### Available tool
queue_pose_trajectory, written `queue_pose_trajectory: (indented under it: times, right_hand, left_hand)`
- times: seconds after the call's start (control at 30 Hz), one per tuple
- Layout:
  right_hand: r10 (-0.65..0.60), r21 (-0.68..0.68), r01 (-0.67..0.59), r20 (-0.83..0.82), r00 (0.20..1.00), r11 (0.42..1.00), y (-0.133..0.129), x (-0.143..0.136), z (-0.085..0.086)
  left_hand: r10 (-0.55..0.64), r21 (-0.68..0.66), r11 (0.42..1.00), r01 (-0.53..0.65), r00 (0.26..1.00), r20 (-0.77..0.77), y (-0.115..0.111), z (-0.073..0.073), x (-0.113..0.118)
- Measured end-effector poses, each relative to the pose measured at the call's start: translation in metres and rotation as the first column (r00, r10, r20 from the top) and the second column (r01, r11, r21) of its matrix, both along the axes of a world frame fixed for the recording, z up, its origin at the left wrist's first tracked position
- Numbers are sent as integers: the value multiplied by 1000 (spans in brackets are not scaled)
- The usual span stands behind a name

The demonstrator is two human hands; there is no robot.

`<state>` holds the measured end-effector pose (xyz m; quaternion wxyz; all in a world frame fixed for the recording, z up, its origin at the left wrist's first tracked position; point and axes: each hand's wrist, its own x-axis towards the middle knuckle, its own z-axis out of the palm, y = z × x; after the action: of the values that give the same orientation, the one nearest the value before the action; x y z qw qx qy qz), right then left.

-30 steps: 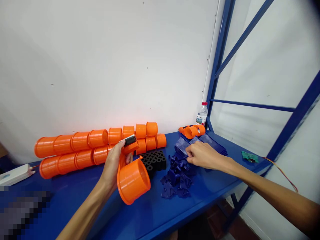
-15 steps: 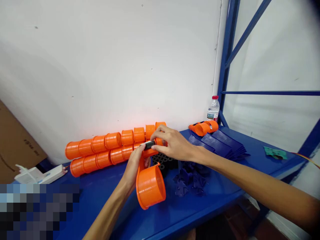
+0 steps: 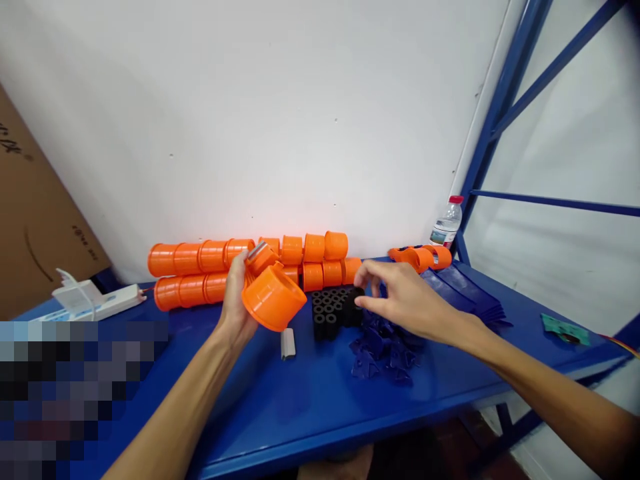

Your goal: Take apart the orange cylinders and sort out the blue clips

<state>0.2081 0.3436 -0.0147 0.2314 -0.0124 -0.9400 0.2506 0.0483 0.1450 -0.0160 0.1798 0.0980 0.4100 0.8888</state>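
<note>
My left hand (image 3: 235,303) grips an orange plastic part (image 3: 274,298) with a round cup-shaped end facing the front and a narrower end carrying a shiny grey strip. Over the right side of a group of black foam tubes (image 3: 331,308) hangs my right hand (image 3: 395,293), thumb and fingers apart, with nothing visible between them. Just below its fingers lies a pile of dark blue pieces (image 3: 383,353). A small white piece (image 3: 288,343) rests on the table to the right of my left hand.
Two rows of orange cups (image 3: 187,260) line the wall. Blue flat sheets (image 3: 470,293), orange parts (image 3: 425,257), a water bottle (image 3: 447,223) and a green board (image 3: 565,329) are on the right. A white power strip (image 3: 107,303) lies left, by a cardboard box (image 3: 40,220).
My right hand has left the orange part and moved right, over the black tubes; the black item it was at no longer shows there. The orange part has turned, and the white piece has come into view.
</note>
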Motion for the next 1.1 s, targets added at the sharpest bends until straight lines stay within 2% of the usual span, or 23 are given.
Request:
queue_pose_trajectory:
  times: [0.13,0.27,0.47,0.67,0.83,0.9,0.97,1.1]
  right_hand:
    - [18,123,-28,87,996,992,-6,-4,-22]
    - [43,197,-58,79,996,979,-6,-14,-40]
    - [72,191,-82,60,996,978,-4,-24,-54]
    - [73,180,-86,80,994,980,-8,-25,-56]
    - [96,206,-106,59,994,973,-5,-25,-58]
    - [110,179,-106,-13,994,978,-6,-21,-54]
    - [121,135,-99,-168,978,986,-13,-14,-45]
    - [308,197,-246,-407,860,949,-35,-4,-21]
  left_hand:
    - [34,0,999,-34,999,11,4,2,4]
    - [32,-5,999,-33,999,-13,5,1,4]
    - [6,-5,1000,-6,999,-35,6,-3,2]
    - [-15,8,1000,16,997,-73,8,-4,4]
    - [-3,-42,999,1,999,-53,8,-8,1]
    - [-8,-53,999,4,996,-85,9,-13,-2]
    - [-24,-67,998,15,990,-142,11,-19,-6]
    - [-29,-183,982,-32,946,-324,10,-27,-10]
